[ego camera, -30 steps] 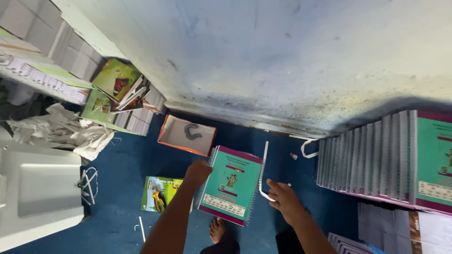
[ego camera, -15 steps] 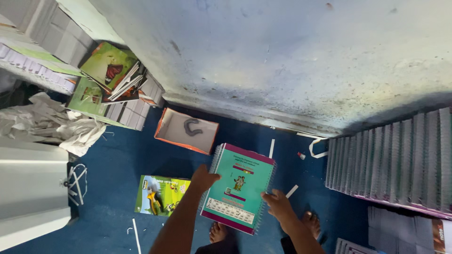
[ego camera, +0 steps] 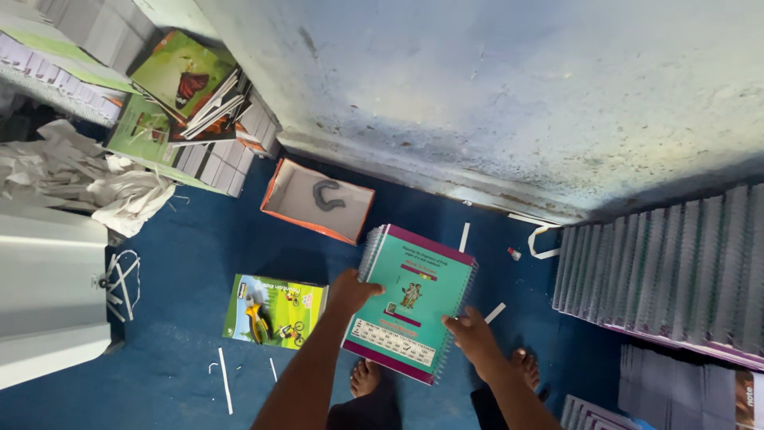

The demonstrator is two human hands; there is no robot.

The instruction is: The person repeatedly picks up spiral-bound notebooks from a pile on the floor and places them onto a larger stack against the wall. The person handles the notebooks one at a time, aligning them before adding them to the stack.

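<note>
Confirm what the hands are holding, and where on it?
A teal spiral-bound notebook: left hand on its left edge, right hand at its lower right corner.

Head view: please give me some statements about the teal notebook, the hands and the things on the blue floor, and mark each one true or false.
1. Both hands hold the teal spiral-bound notebook: the left hand at its left edge, the right hand at its lower right corner. True.
2. The orange box on the floor has its lid closed. False: it is open, with a dark curved piece inside.
3. A green booklet lies flat on the blue floor, left of the notebook. True.
4. The row of spiral-bound notebooks is at the left of the view. False: it is at the right.
5. The crumpled white paper lies at the left. True.
</note>
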